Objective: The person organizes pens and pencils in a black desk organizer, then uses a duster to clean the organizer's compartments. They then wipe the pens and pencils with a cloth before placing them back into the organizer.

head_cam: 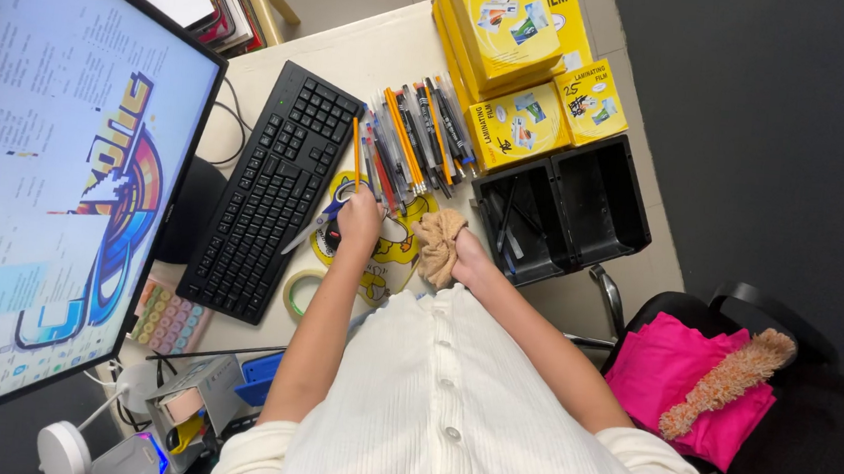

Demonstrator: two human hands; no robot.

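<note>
The left hand (360,220) closes around scissors with blue handles (318,221), which lie between the black keyboard (270,190) and the row of pens and pencils (411,146). The right hand (465,261) presses a tan cloth (439,243) onto the desk (376,53), just beside the black organizer tray (585,205).

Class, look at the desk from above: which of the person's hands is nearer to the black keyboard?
Left. The left hand rests just beside the keyboard, at its right edge. The right hand, holding a tan cloth, lies farther away.
</note>
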